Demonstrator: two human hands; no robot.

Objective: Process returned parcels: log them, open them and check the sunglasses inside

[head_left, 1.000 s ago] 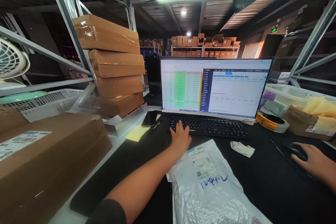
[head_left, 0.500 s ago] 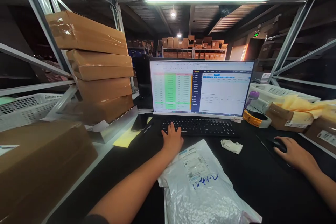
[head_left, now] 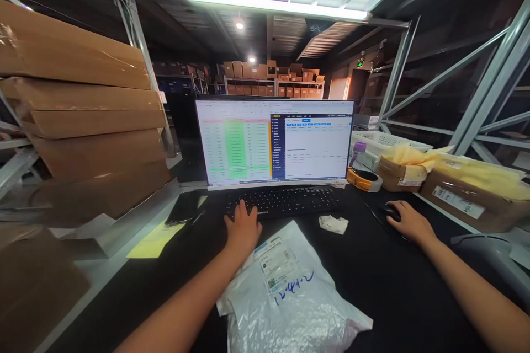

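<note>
My left hand (head_left: 243,230) lies with fingers spread over the left end of the black keyboard (head_left: 300,199). To the right, my right hand (head_left: 414,224) is curved around a black computer mouse (head_left: 392,212), partly covering it. Between my arms a white plastic mailer bag (head_left: 302,314) lies on the black desktop, with a printed shipping label (head_left: 276,266) and blue handwriting. My left forearm passes along its left edge. Behind the keyboard stands a monitor (head_left: 318,149) showing a table with a green column and a second window.
Cardboard boxes (head_left: 95,121) are stacked on the left. A phone (head_left: 184,207) and yellow paper (head_left: 155,240) lie beside the keyboard. Crumpled white paper (head_left: 333,224), a tape roll (head_left: 364,180) and cartons with yellow packing material (head_left: 476,198) are to the right. Metal shelf posts (head_left: 399,71) flank the desk.
The camera view has turned to the right, so the scene sits further left. My left hand stays at the keyboard and my right hand stays on the mouse.
</note>
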